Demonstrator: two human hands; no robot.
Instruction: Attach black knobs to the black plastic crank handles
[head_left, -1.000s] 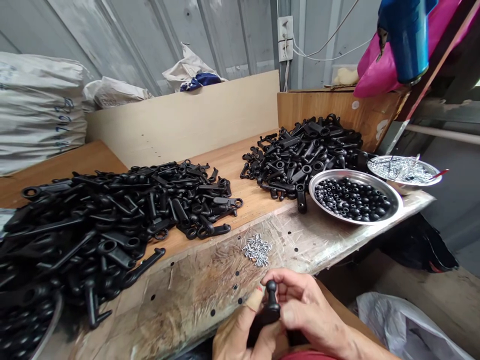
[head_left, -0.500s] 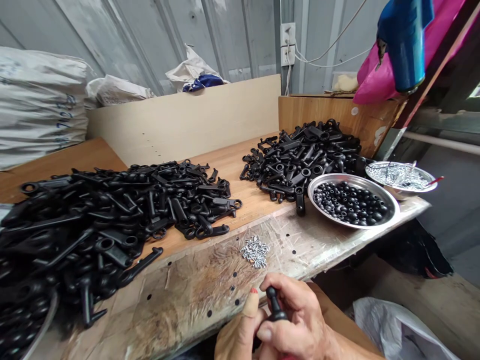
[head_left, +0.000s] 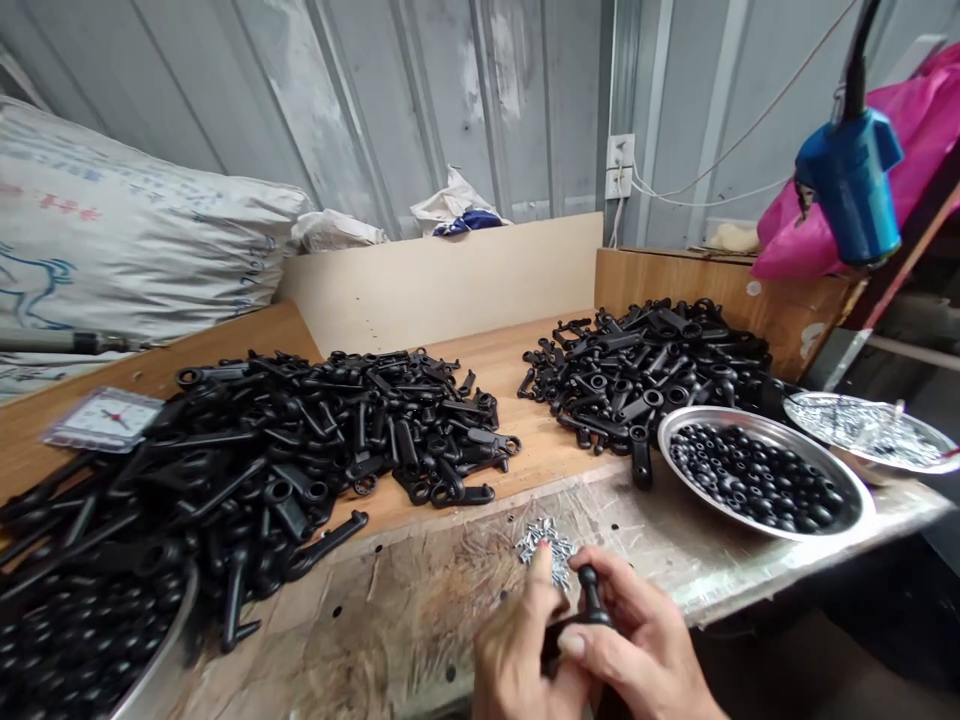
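A black plastic crank handle (head_left: 592, 598) with a round-ended knob sits between my two hands, low in the view. My right hand (head_left: 637, 640) is closed on it, thumb and fingers around the base of the knob. My left hand (head_left: 514, 650) is pressed against the handle's other side, its grip partly hidden, with one red-tipped finger stretched up. That fingertip overlaps a small pile of silver screws (head_left: 556, 570) on the bench; whether it touches them I cannot tell.
Heaps of black crank handles lie left (head_left: 300, 440) and right (head_left: 660, 370). A metal bowl (head_left: 866, 510) holds black knobs; a second bowl (head_left: 806, 402) holds silver screws. Another knob bowl (head_left: 187, 600) stands front left. A blue power tool (head_left: 851, 185) hangs at right.
The view has shifted, bringing the clock, the sack and the left knob bowl further into sight. My left hand's raised finger has come over the screw pile. The crank handle stays in my hands.
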